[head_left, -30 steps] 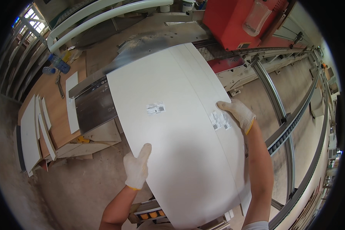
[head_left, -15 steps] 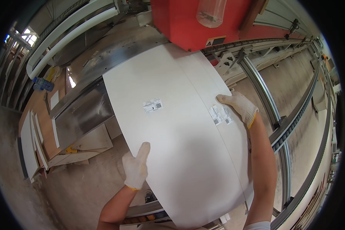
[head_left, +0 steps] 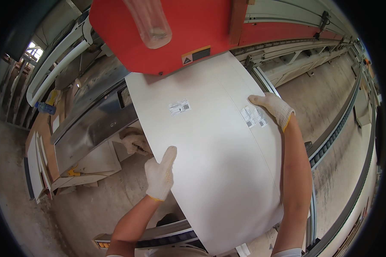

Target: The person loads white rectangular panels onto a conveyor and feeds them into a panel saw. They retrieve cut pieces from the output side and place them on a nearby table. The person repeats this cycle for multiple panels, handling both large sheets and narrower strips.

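Observation:
Large white panels [head_left: 201, 141] with a thin lengthwise seam lie lengthwise before me, their far end under the edge of a red machine housing [head_left: 158, 60]. My left hand [head_left: 160, 173], in a pale knit glove, grips their left edge, thumb on top and fingers hidden beneath. On the right edge, farther forward, my gloved right hand [head_left: 273, 109] holds on the same way. One printed label [head_left: 179, 107] is stuck left of the seam. More labels [head_left: 254, 116] sit by the seam near my right thumb.
A metal machine bed [head_left: 94, 132] runs along the left. Beyond it are a wooden table [head_left: 62, 115] with white strips [head_left: 40, 162] and a blue-tinted bottle [head_left: 46, 108]. A crumpled pale bundle [head_left: 135, 142] shows beside the panels. Rails and a cable chain [head_left: 330, 147] extend on the right.
The red housing appears larger and farther left, covering the panels' far left corner. The panels and both hands have shifted slightly right and forward in view. Both grips stay the same.

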{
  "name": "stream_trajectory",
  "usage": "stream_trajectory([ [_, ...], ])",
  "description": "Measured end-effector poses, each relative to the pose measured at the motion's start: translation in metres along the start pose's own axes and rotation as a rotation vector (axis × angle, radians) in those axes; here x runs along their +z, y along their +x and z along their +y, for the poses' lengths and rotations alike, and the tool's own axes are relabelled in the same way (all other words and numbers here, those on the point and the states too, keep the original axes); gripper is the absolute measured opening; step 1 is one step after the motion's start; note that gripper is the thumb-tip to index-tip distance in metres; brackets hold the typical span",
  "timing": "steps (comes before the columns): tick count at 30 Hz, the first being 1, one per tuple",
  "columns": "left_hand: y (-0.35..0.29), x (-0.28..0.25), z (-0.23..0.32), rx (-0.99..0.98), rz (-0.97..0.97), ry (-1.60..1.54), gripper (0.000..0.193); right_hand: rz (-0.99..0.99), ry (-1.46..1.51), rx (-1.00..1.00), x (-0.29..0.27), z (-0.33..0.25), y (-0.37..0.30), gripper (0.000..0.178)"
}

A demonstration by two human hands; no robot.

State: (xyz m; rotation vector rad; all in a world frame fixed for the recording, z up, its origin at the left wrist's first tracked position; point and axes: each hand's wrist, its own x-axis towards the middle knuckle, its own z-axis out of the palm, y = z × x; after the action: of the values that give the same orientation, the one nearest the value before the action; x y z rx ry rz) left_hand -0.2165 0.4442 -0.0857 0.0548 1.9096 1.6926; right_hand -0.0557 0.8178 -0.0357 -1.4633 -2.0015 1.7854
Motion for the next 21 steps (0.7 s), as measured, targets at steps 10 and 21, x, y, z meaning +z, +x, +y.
stream_trajectory([
  [10,0.010,0.131,-0.006,0.163,-0.039,0.033,0.048,0.178,-0.444,0.098,-0.124,0.021,0.059,0.069],
  [21,0.013,0.283,-0.013,0.176,-0.020,0.311,0.089,0.784,-1.044,-0.063,-0.193,0.083,0.114,0.069],
])
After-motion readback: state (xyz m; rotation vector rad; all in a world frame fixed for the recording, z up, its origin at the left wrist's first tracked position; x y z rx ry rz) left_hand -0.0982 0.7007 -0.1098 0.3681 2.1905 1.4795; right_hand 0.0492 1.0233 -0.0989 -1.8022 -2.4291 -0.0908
